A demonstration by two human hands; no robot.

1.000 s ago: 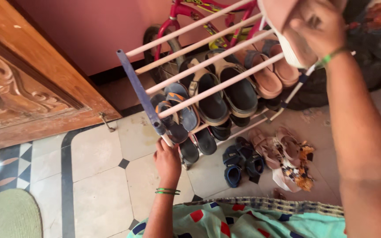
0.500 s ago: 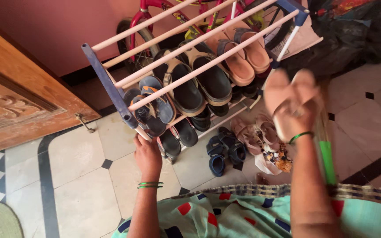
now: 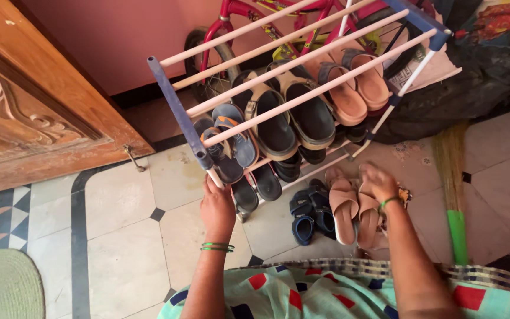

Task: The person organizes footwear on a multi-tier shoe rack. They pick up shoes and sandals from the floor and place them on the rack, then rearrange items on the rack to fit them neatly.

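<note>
Shoe rack entry: pink slip-on sandals (image 3: 354, 214) on tiled floor (image 3: 125, 236), unshelved.
Right hand (image 3: 379, 183) fingers loosely on sandals; left hand (image 3: 218, 207) grips blue-and-white tube rack (image 3: 179, 121).

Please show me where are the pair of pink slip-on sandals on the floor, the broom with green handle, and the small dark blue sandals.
Pair of pink slip-on sandals (image 3: 345, 208), head view, strap.
Broom with green handle (image 3: 457, 235), head view, handle.
Small dark blue sandals (image 3: 303, 227), head view, toe.

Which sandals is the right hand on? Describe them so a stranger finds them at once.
Find the shoe rack; on the floor tiles before it lies a pink pair of sandals under the right hand. The small sandals beside them are dark blue.
</note>
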